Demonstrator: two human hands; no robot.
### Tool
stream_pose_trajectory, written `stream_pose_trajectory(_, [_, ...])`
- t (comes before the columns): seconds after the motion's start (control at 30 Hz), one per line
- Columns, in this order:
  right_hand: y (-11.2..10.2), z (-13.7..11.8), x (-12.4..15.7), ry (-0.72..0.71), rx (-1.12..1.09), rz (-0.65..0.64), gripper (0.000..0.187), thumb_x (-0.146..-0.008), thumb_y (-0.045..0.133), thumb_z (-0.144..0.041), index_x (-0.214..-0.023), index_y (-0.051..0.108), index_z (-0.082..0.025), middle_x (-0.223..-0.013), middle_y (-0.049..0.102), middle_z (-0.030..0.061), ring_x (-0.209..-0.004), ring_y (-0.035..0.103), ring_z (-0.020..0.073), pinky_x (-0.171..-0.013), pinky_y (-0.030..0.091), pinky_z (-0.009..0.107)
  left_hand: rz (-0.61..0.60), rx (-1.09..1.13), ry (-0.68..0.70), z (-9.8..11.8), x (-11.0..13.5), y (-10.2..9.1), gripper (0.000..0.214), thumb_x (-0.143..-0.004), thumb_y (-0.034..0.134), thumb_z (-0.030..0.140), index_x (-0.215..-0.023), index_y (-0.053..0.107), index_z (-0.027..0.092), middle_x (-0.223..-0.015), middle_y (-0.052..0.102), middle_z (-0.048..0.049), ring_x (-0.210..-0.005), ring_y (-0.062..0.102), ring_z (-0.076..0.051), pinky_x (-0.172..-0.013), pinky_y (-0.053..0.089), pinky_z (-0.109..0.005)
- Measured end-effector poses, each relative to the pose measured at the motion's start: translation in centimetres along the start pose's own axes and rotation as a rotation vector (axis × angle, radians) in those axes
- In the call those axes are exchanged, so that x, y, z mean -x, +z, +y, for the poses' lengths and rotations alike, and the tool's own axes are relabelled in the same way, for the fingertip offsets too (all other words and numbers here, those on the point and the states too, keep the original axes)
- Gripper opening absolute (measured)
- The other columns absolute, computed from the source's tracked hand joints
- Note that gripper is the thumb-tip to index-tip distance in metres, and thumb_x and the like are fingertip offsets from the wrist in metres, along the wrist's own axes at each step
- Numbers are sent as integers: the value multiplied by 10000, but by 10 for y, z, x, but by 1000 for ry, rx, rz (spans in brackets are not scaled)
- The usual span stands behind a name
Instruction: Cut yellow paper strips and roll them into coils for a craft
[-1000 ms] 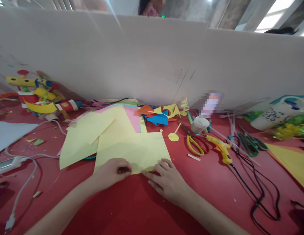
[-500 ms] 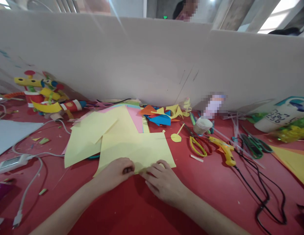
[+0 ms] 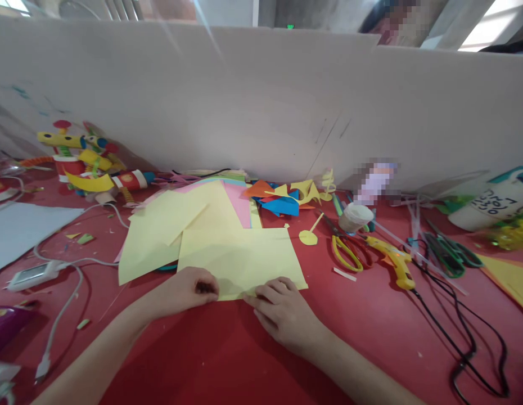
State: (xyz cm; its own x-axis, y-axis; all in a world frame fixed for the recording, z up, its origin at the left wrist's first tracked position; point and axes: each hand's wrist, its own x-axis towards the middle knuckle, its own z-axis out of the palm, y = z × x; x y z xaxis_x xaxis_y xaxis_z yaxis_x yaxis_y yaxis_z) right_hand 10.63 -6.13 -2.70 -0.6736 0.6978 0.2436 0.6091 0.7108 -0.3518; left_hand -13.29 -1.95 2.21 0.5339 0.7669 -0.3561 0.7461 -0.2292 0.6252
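Note:
A sheet of pale yellow paper (image 3: 240,253) lies flat on the red table, its near edge under my hands. My left hand (image 3: 194,289) is closed at that edge, left of its middle, thumb and curled fingertips pinching the paper. To its right, my right hand (image 3: 278,306) has bent fingers gripping the same edge, thumb toward the left hand. A narrow strip along the edge between them seems turned up. Behind and to the left, more yellow sheets (image 3: 156,230) overlap a pink sheet (image 3: 237,203). A yellow paper disc with a thin stem (image 3: 309,237) lies beyond the right hand.
On the right are yellow-handled scissors (image 3: 346,253), a yellow glue gun (image 3: 392,261) with a black cord, a paper cup (image 3: 355,216) and green scissors (image 3: 451,256). Paper scraps (image 3: 282,203) lie at the white partition (image 3: 244,101). Left are colourful toy figures (image 3: 88,160) and a white cable (image 3: 54,326).
My left hand has slid left along the paper's near edge, widening the gap between the hands. My right hand stays at the edge. The view has turned slightly left.

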Motion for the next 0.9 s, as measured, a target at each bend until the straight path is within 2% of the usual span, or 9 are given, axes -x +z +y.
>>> stream_pose_trajectory(0.17, [-2,0,0,9,0,-7,349,-867,441,-205,-1204,472,-289,-1016,600,21,-893,477,179,-812,324,352,39,-31,13,-3,-4,7,182,-737,472,257,-738,630,169,-716,613,-16,-685,534,-151,-612,360,-225])
stream_pose_trajectory(0.3, [-3,0,0,14,17,-12,347,-863,449,-204,-1198,477,-288,-1008,600,19,-891,479,175,-810,326,344,56,-71,-38,-2,-5,11,161,-717,467,272,-675,583,168,-627,546,-1,-598,490,-141,-538,328,-222])
stream_pose_trajectory(0.43, [-2,0,0,10,34,-8,332,-867,448,-214,-1189,486,-287,-988,602,20,-886,482,171,-804,328,338,90,-127,-59,1,-5,13,128,-694,465,261,-626,530,174,-624,521,1,-579,474,-136,-529,311,-227])
stream_pose_trajectory(0.7, [-2,0,-1,7,48,-14,303,-870,440,-209,-1159,501,-277,-990,602,17,-884,482,169,-804,320,336,82,-179,-64,6,-4,12,123,-694,446,251,-613,499,175,-614,508,2,-576,456,-136,-524,285,-230])
stream_pose_trajectory(0.8, [-3,-3,-4,8,78,-20,308,-872,443,-270,-1177,484,-280,-984,597,29,-880,477,177,-802,309,345,83,-203,-62,9,-4,12,122,-691,438,249,-610,490,175,-608,499,4,-578,446,-138,-527,278,-231])
stream_pose_trajectory(0.9, [-2,-8,-8,6,115,-39,339,-863,446,-371,-1199,463,-329,-974,583,28,-871,460,197,-790,297,368,71,-196,-63,8,-5,12,132,-695,438,266,-618,492,173,-610,503,2,-582,449,-142,-526,279,-230])
